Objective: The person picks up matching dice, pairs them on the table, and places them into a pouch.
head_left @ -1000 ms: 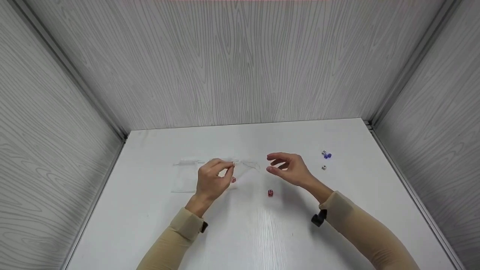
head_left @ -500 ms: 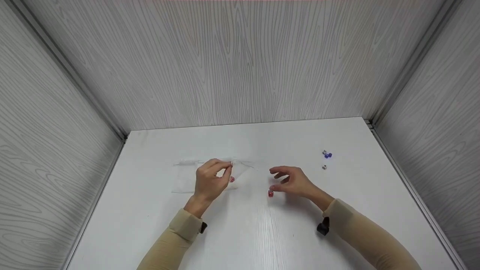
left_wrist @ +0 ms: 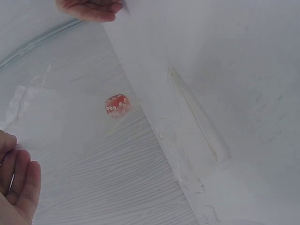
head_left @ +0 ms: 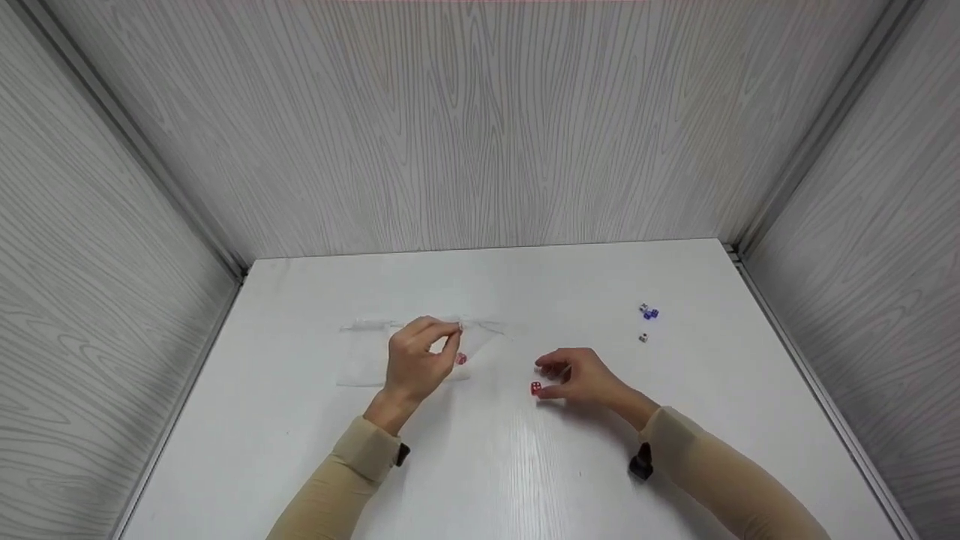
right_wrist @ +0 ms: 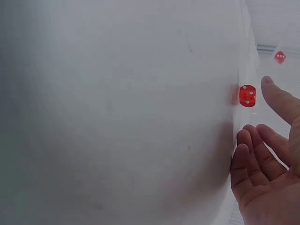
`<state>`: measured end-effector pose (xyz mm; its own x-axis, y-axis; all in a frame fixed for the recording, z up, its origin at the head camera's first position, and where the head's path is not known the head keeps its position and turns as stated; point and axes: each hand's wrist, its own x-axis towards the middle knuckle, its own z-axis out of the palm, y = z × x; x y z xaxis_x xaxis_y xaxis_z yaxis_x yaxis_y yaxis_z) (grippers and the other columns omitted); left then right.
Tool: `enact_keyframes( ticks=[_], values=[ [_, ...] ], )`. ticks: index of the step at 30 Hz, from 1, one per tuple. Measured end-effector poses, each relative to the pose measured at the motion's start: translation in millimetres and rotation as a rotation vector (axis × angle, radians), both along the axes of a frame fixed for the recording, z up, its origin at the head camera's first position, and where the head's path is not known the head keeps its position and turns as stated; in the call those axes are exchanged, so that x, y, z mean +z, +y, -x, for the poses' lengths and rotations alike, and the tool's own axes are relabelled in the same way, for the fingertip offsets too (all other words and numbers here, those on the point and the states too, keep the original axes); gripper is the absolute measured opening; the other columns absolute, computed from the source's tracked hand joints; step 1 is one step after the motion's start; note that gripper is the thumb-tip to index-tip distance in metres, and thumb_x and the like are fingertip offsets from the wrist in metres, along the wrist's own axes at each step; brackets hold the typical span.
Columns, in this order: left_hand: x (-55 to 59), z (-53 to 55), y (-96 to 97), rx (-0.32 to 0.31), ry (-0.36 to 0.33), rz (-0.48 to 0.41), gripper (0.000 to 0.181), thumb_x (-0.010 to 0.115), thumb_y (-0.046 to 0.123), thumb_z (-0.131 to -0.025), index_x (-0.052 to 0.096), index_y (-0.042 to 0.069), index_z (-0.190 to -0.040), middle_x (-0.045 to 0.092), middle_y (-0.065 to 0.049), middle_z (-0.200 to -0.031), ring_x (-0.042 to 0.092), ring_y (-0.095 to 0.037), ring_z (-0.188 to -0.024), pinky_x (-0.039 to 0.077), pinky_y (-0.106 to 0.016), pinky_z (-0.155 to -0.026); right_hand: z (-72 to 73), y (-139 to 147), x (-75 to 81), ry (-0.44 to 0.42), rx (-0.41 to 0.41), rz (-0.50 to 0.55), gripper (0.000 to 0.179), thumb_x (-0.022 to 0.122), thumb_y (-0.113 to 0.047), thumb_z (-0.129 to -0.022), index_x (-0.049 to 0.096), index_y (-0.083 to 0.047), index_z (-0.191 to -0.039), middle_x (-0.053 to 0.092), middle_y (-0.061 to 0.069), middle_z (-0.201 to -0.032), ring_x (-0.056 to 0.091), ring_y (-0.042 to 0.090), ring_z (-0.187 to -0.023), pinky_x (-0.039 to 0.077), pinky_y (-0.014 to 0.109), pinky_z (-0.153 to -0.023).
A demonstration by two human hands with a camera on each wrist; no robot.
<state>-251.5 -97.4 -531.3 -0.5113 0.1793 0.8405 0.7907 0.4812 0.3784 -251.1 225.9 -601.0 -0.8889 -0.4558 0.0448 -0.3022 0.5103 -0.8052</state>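
My left hand [head_left: 420, 364] pinches the edge of a clear plastic bag [head_left: 361, 358] between thumb and forefinger. A red die [left_wrist: 117, 106] with white dots shows inside the bag in the left wrist view, just right of the fingers. On the white table lies another red die [head_left: 535, 388]. My right hand [head_left: 581, 379] is beside this loose die, its thumb tip close to it. In the right wrist view a small gap shows between the thumb and the die [right_wrist: 247, 96], and the other fingers are bent loosely with nothing between them.
Several small white and blue dice [head_left: 649, 312] sit in a cluster at the right of the table [head_left: 480, 465]. One white die [head_left: 643, 337] lies a little nearer. Grey wood-grained walls [head_left: 480, 127] stand at the back and both sides.
My right hand has come down and nearer to me, from above the table to beside the loose red die. The left hand keeps its pinch on the bag, nearly still.
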Motion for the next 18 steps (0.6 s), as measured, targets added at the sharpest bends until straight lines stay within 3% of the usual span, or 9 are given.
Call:
enact_keyframes(
  ticks=[9, 18],
  values=[
    [1.3, 0.3, -0.7, 0.016, 0.003, 0.006, 0.009, 0.082, -0.003, -0.087, 0.083, 0.004, -0.092, 0.076, -0.003, -0.085, 0.075, -0.018, -0.077, 0.062, -0.032, -0.067, 1.7, -2.2, -4.1, 0.001, 0.008, -0.058, 0.046, 0.094, -0.02, -0.082, 0.078, -0.008, -0.123, 0.075, -0.002, -0.102, 0.068, 0.015, -0.093, 0.057, 0.028, -0.081],
    [0.9, 0.0, -1.2, 0.023, -0.003, 0.018, 0.009, 0.082, -0.002, -0.087, 0.083, 0.004, -0.093, 0.076, -0.004, -0.086, 0.074, -0.017, -0.078, 0.062, -0.032, -0.068, 3.3, -5.9, -4.2, 0.027, 0.02, -0.034, 0.037, 0.094, -0.018, -0.082, 0.081, -0.008, -0.115, 0.076, 0.0, -0.099, 0.069, 0.016, -0.091, 0.057, 0.027, -0.08]
  ],
)
